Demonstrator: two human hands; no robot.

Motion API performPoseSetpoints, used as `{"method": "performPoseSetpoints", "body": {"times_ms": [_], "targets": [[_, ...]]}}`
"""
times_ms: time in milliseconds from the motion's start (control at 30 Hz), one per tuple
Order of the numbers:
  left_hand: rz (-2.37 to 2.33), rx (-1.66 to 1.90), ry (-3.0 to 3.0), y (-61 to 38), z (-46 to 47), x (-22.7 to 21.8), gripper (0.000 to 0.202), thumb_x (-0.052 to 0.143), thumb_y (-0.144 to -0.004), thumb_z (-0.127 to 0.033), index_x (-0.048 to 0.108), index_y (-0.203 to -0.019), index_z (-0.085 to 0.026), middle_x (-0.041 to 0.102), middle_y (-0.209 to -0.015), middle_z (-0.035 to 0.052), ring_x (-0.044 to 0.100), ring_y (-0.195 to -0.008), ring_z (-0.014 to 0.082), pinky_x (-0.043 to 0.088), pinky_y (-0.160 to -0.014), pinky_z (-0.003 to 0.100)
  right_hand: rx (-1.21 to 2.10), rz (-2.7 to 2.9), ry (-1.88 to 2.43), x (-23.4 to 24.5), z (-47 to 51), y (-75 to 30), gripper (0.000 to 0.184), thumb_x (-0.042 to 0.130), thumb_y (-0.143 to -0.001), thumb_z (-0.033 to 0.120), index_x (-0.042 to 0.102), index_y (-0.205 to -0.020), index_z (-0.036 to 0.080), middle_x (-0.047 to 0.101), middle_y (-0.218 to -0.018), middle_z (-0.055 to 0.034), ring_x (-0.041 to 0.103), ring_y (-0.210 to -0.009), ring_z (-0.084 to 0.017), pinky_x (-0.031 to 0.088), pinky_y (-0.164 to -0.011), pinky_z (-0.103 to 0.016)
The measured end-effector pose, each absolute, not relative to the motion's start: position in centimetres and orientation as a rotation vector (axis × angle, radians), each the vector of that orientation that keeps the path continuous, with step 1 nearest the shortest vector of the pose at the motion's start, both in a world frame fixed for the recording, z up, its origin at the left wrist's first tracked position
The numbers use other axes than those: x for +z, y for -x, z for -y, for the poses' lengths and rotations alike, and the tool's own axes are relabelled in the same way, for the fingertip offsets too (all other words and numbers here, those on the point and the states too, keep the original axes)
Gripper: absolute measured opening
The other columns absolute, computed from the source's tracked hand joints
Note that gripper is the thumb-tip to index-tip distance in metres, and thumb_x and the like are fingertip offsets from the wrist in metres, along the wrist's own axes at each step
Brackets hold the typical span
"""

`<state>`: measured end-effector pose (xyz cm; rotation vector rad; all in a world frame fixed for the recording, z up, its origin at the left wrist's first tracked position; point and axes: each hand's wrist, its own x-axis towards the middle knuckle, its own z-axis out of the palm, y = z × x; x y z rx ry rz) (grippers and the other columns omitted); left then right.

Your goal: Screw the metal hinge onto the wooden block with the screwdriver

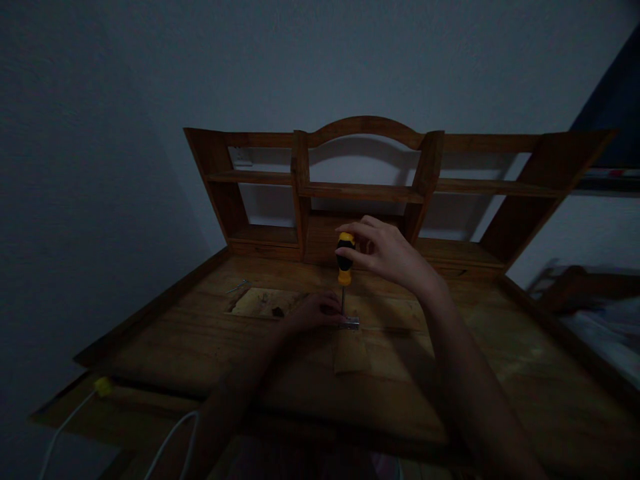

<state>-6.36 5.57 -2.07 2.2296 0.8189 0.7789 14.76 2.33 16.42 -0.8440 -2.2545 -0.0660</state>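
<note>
My right hand [387,253] grips the top of a yellow and black screwdriver [344,261] with its fingertips. The screwdriver stands upright, and its thin shaft points down at a small metal bracket [351,323] on the wooden desk [450,373]. My left hand [314,311] rests on the desk beside the shaft's tip, fingers curled and pinched at the bracket. What the left fingers hold, if anything, is too dark to make out.
A wooden hutch with shelves [360,190] stands at the back of the desk against a white wall. A rectangular opening [263,302] is cut into the desktop at left, with a small metal piece [237,287] near it. White cables [75,413] trail off the front left edge.
</note>
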Motion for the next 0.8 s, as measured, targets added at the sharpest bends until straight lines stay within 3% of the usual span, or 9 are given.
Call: {"method": "performPoseSetpoints", "body": {"times_ms": [200, 467, 633, 800], "targets": [[-0.814, 0.774, -2.225, 6.2, -5.4, -1.7, 0.026, 0.071, -0.083, -0.046, 0.077, -0.086, -0.021, 0.069, -0.103, 0.0047, 0.063, -0.096, 0.0184, 0.048, -0.089, 0.032, 0.05, 2.282, 0.756, 16.6, -2.1, -14.7, 0.025, 0.061, -0.093, 0.03, 0.062, -0.118, 0.024, 0.067, -0.105, -0.0033, 0.062, -0.086, -0.017, 0.046, -0.08, -0.029], [-0.833, 0.801, -2.229, 6.3, -5.6, -2.0, 0.026, 0.073, -0.082, -0.045, 0.076, -0.085, -0.019, 0.068, -0.106, 0.0055, 0.062, -0.097, 0.0176, 0.047, -0.09, 0.03, 0.065, 2.276, 0.756, 16.6, -2.0, -14.4, 0.026, 0.07, -0.087, 0.044, 0.07, -0.102, 0.023, 0.067, -0.102, -0.0053, 0.062, -0.09, -0.019, 0.046, -0.081, -0.029], [-0.847, 0.782, -2.233, 6.3, -5.6, -2.1, 0.028, 0.072, -0.082, -0.046, 0.077, -0.087, -0.019, 0.068, -0.107, 0.0062, 0.062, -0.097, 0.0181, 0.047, -0.089, 0.03, 0.168, 2.309, 0.698, 17.2, -1.3, -14.6, 0.028, 0.054, -0.096, 0.031, 0.068, -0.12, 0.024, 0.068, -0.119, -0.0052, 0.063, -0.108, -0.02, 0.046, -0.094, -0.033], [-0.849, 0.77, -2.227, 6.3, -5.4, -1.8, 0.028, 0.072, -0.082, -0.047, 0.077, -0.088, -0.02, 0.068, -0.105, 0.0062, 0.062, -0.095, 0.0181, 0.048, -0.088, 0.031, 0.202, 2.289, 0.787, 17.4, -1.1, -14.7, 0.032, 0.051, -0.098, 0.031, 0.066, -0.125, 0.024, 0.072, -0.112, -0.0042, 0.066, -0.098, -0.02, 0.049, -0.086, -0.032]]}}
